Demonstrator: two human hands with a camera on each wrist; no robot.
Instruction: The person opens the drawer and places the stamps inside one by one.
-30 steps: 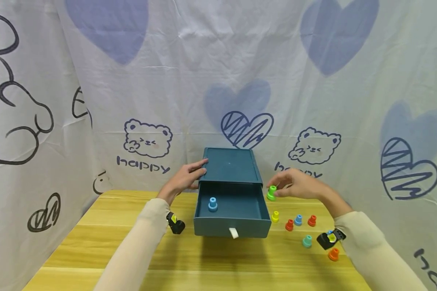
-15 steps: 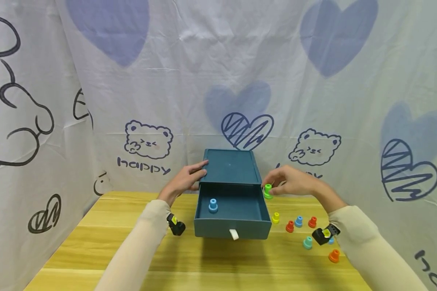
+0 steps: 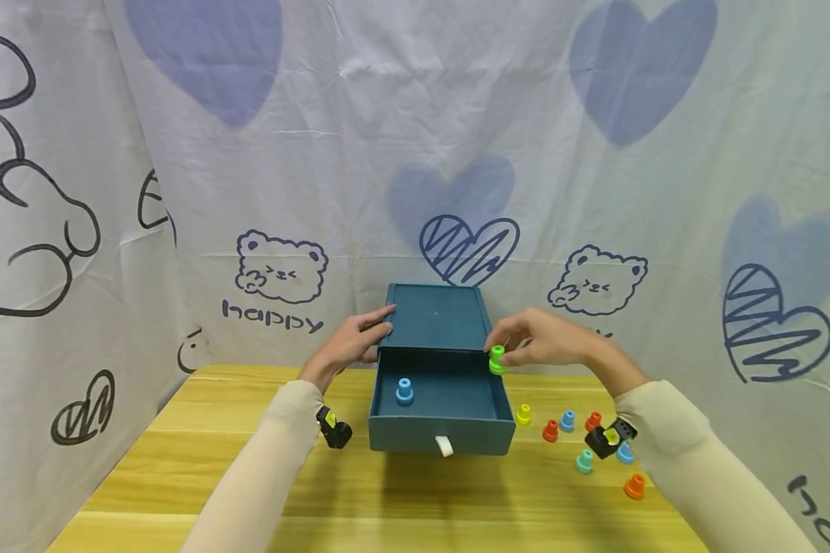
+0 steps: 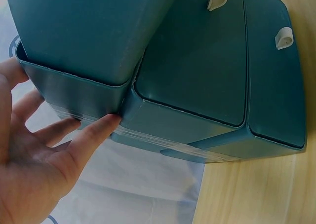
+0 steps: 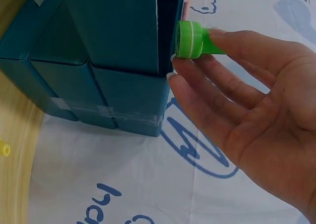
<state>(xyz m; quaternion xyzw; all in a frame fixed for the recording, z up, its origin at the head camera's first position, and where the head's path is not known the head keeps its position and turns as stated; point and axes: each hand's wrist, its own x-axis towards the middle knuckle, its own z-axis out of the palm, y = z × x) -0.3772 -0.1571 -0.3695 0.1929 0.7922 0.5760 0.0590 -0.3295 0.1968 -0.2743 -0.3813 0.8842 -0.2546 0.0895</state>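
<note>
A dark teal drawer cabinet (image 3: pixel 437 313) stands at the back of the table, its top drawer (image 3: pixel 415 434) pulled out toward me. Inside that drawer, on the left, a light-blue stepped peg (image 3: pixel 404 392) stands upright. My left hand (image 3: pixel 346 342) steadies the cabinet's left side; in the left wrist view its fingertips (image 4: pixel 112 119) press on the side wall. At the drawer's right rear edge my right hand (image 3: pixel 549 339) pinches a bright-green stepped peg (image 3: pixel 497 361) between thumb and fingers. The right wrist view shows this green peg (image 5: pixel 190 39) right beside the drawer's rim.
To the right of the cabinet, several pegs stand on the wooden table (image 3: pixel 249 461): yellow (image 3: pixel 523 415), red (image 3: pixel 550 431), blue (image 3: pixel 567 420), teal (image 3: pixel 584 461) and orange (image 3: pixel 634 486) ones among them. Two more drawers with white pull tabs (image 4: pixel 284 38) lie below the open one. A printed cloth hangs behind.
My right hand has moved left and slightly up with the green peg, from beside the cabinet to over the drawer's right edge. The left hand has stayed in place.
</note>
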